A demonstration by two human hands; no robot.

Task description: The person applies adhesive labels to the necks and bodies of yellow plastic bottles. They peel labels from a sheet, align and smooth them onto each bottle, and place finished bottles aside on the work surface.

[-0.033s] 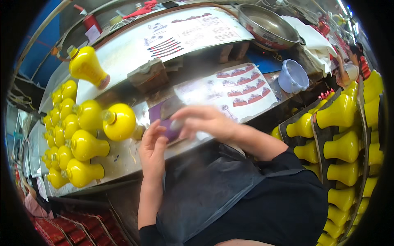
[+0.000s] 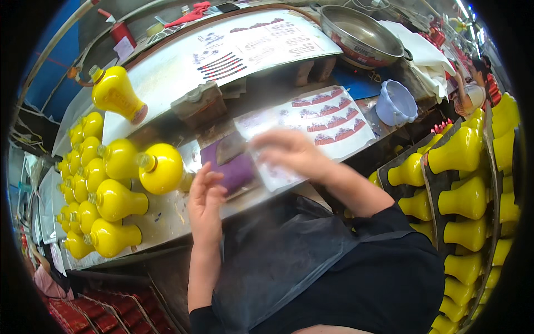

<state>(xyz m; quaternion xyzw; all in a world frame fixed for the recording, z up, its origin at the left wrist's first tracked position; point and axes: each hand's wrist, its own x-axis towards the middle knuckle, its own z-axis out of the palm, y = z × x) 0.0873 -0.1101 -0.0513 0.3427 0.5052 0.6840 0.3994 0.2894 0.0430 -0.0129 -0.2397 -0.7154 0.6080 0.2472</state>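
Left hand: the left hand is held open at the near edge of the workbench, fingers loosely spread and slightly curled, nothing gripped; its fingertips lie just beside the purple pad.
Right hand: the right hand is blurred over the near end of the sticker sheet; whether anything is pinched cannot be told.
Change in hands: in the earlier frame both hands were brought together over the purple pad, the right covering it; now they are seen apart, the right shifted to the right onto the sheet and the left drawn back toward the near side.
Purple pad: it lies flat on the workbench between the two hands, more exposed than before, with a small grey piece resting on its far edge.
Yellow bottle: a bulb-shaped yellow bottle lies on its side just left of the pad, unmoved since the earlier frame.
Other bottles: a cluster of yellow bottles is kept at the left; more are racked at the right.
Far side: a metal bowl and a pale plastic cup are set at the far right.
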